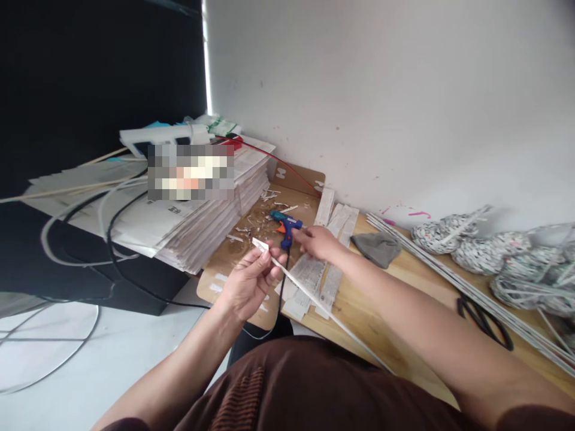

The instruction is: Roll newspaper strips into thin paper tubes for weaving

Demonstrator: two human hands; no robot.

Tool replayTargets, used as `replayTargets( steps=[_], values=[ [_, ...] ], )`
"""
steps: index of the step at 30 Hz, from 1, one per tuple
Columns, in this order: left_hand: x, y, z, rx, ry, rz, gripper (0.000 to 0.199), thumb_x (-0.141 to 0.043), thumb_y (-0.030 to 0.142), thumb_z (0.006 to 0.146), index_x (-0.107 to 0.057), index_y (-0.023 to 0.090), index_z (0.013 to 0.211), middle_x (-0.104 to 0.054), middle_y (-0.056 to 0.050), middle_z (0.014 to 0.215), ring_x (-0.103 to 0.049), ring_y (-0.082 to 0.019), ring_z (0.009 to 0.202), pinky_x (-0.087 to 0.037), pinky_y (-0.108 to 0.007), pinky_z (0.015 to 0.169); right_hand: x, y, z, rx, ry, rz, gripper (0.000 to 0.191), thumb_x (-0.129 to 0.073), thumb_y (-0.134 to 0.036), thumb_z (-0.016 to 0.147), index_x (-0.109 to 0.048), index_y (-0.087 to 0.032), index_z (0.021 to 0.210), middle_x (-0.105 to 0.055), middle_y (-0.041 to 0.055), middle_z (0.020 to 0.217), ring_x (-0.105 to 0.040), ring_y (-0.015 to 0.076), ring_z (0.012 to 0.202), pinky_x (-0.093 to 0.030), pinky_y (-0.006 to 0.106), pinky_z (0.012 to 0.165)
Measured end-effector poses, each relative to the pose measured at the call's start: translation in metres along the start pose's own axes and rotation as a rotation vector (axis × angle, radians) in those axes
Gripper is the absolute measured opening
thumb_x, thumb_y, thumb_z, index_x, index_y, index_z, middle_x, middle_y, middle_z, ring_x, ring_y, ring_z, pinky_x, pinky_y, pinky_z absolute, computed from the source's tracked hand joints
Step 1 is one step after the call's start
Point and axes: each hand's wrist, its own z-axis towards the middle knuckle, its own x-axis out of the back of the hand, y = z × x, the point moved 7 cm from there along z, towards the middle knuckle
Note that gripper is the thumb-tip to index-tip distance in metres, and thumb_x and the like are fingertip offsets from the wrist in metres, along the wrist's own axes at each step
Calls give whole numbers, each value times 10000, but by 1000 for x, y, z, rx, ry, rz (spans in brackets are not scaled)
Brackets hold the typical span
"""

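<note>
My left hand (254,278) is closed on a thin rolled paper stick (321,307) near its upper end, where a flat paper tip sticks out. The stick slants down to the right toward my lap. My right hand (318,242) is at a blue glue gun (290,230) with an orange trigger, fingertips beside its body; whether they grip it is unclear. Under and beside the right hand lie printed paper strips (332,284). Paper scraps (251,227) lie around the glue gun on a brown board (211,278).
A tall stack of newspaper (215,233) stands at the left, with cables (112,239) over it. Long paper sticks (431,263), a grey cloth (377,248), black scissors handles (485,320) and bundled paper coils (476,251) lie at the right.
</note>
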Motion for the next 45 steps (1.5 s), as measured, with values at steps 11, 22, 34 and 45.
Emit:
replayTargets(
  steps=[11,22,34,45],
  values=[
    [20,17,-3,-51,70,-4,192,-582,-5,831,-694,112,932,-722,-63,819,-735,-178,793,-605,-188,652,-11,-12,25,-79,125,294,263,-565,-439,799,-619,-183,796,-690,75,682,-644,186,576,-440,256,467],
    [9,16,-1,-54,-34,40,200,-603,21,831,-710,106,977,-713,-71,893,-728,-193,855,-605,-202,721,24,-62,-16,340,55,811,382,-717,-474,755,-524,-218,963,-630,-30,657,-636,135,495,-337,161,312],
    [-14,20,8,-73,-20,83,216,-679,36,768,-690,117,968,-667,-24,782,-731,-190,786,-601,-186,629,21,-20,-99,254,-111,689,326,-615,-507,859,-493,-206,883,-564,-34,620,-470,73,445,-324,195,399],
    [-30,21,5,-178,-67,178,296,-778,130,706,-623,147,958,-696,-24,810,-726,-185,780,-598,-215,622,19,-7,-120,329,-33,471,385,-588,-447,894,-548,-205,1191,-509,-28,645,-474,106,534,-409,239,493]
  ],
)
